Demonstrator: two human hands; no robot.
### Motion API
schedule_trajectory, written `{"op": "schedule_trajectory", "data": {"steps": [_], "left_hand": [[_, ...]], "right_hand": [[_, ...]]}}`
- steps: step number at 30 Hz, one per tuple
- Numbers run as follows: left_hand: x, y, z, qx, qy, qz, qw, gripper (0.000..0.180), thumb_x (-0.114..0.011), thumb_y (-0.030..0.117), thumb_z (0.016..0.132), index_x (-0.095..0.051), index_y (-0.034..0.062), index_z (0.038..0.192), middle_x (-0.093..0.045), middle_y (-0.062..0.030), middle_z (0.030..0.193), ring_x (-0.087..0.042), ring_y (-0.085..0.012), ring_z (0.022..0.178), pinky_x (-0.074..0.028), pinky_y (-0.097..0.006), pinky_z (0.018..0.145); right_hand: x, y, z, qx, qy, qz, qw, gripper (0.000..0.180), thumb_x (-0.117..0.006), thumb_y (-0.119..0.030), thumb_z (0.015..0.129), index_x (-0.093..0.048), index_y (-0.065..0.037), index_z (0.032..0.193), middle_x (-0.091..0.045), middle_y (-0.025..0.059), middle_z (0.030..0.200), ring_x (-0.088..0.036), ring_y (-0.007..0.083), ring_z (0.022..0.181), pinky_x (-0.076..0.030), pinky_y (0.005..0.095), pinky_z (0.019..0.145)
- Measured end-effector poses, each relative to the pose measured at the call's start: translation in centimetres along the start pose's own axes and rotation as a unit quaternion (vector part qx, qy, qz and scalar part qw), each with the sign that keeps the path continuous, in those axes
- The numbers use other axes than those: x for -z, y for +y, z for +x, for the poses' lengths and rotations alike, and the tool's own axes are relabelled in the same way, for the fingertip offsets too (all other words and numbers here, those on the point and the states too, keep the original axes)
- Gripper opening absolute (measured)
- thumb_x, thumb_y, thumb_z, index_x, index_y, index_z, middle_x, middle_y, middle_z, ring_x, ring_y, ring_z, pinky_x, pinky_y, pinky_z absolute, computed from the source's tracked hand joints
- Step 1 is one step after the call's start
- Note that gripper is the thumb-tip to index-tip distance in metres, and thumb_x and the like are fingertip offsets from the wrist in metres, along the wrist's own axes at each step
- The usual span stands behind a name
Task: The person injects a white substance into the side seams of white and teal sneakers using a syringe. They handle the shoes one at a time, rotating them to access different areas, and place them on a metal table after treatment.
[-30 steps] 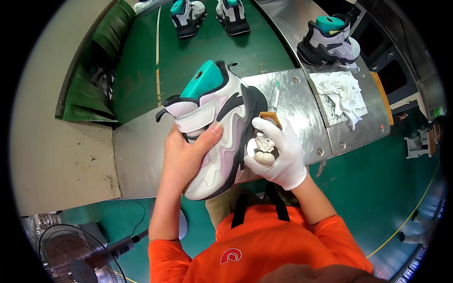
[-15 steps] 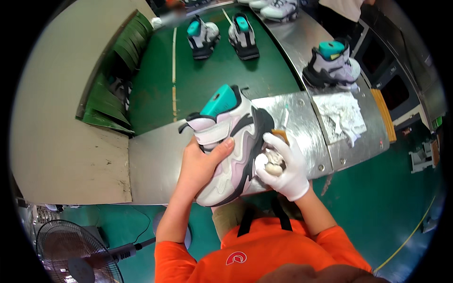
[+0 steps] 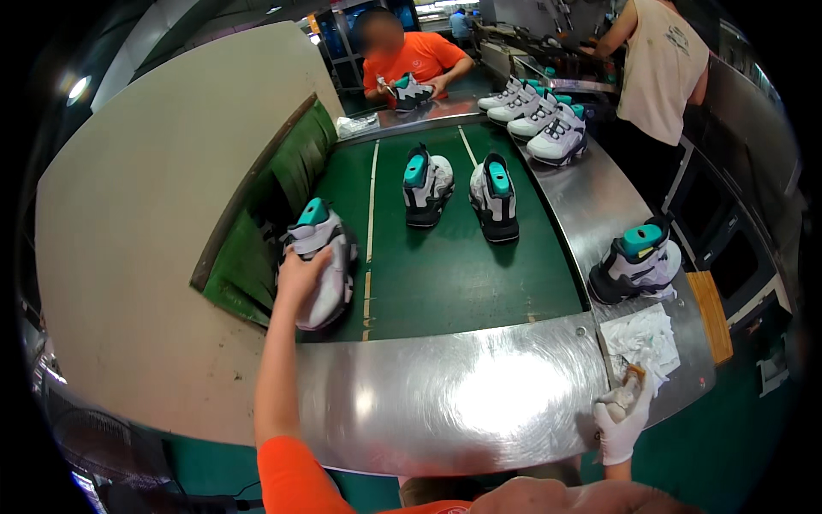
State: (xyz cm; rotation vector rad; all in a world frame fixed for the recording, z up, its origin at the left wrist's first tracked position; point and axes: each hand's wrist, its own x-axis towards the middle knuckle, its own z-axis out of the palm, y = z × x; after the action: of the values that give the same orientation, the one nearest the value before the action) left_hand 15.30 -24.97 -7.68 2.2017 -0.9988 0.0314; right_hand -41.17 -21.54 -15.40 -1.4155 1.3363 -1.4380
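Note:
My left hand (image 3: 300, 278) is stretched out to the left side of the green belt, its fingers wrapped over the upper of a white, lilac and black sneaker (image 3: 330, 287). A teal insert shows in the sneaker's opening, and its toe points toward me. The sneaker is beside the hanging green flaps. On the right, my white-gloved right hand (image 3: 623, 433) is closed round a whitish wad (image 3: 616, 401) with a brown end; its exact kind is unclear. That hand is at the metal ledge, just below a crumpled white cloth (image 3: 640, 338).
Two similar sneakers stand mid-belt (image 3: 548, 291). Another sneaker (image 3: 638, 261) sits on the right metal ledge, with several more (image 3: 556, 137) farther back. Green flaps (image 3: 257, 248) hang from a beige panel at left. Across the belt, a person in orange (image 3: 415, 56) handles a sneaker.
My left hand has carried the sneaker from in front of me to the belt's left side by the flaps. My right hand has moved away from it to the right, still gripping the wad. The view has lifted.

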Motion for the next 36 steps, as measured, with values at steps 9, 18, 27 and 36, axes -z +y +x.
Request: {"op": "schedule_trajectory", "data": {"steps": [9,18,27,36], "left_hand": [[-6.9,13.6,7.4,-0.204,-0.022,0.337,0.919,0.056,-0.066,0.051,0.083,-0.066,0.0017,0.11,-0.07,-0.0213,0.1,-0.068,-0.0364,0.095,-0.055,-0.045,0.081],[-22.4,20.5,15.5,-0.058,-0.128,0.146,0.979,0.08,-0.079,0.044,0.068,-0.04,0.0016,0.124,-0.067,-0.0248,0.109,-0.066,-0.0409,0.103,-0.053,-0.046,0.087],[-7.9,15.1,-1.7,-0.429,0.074,0.095,0.895,0.048,-0.075,0.021,0.077,-0.048,0.0053,0.114,-0.064,-0.0202,0.105,-0.064,-0.0419,0.091,-0.052,-0.047,0.079],[4.1,11.0,-23.6,-0.635,0.037,0.042,0.771,0.034,-0.068,0.014,0.084,-0.051,0.0068,0.112,-0.064,-0.0229,0.121,-0.063,-0.0406,0.112,-0.049,-0.054,0.095]], "right_hand": [[3.3,0.7,-0.8,-0.105,-0.015,-0.019,0.994,0.089,-0.068,-0.001,0.063,-0.028,0.001,0.142,-0.051,0.0131,0.109,-0.052,0.0134,0.07,-0.046,0.0248,0.068],[3.8,0.6,-1.2,-0.14,-0.105,0.084,0.981,0.102,-0.074,0.009,0.064,-0.022,-0.011,0.149,-0.051,0.0031,0.084,-0.047,0.0128,0.064,-0.046,0.0263,0.061],[1.5,0.7,0.8,0.052,-0.029,-0.091,0.994,0.088,-0.08,-0.009,0.058,-0.038,0.002,0.135,-0.053,0.0158,0.117,-0.055,0.0245,0.103,-0.046,0.0351,0.093],[4.3,-3.6,1.2,-0.019,-0.104,0.034,0.994,0.087,-0.074,0.001,0.065,-0.035,0.001,0.143,-0.052,0.0093,0.119,-0.055,0.0163,0.099,-0.048,0.0281,0.085]]}}
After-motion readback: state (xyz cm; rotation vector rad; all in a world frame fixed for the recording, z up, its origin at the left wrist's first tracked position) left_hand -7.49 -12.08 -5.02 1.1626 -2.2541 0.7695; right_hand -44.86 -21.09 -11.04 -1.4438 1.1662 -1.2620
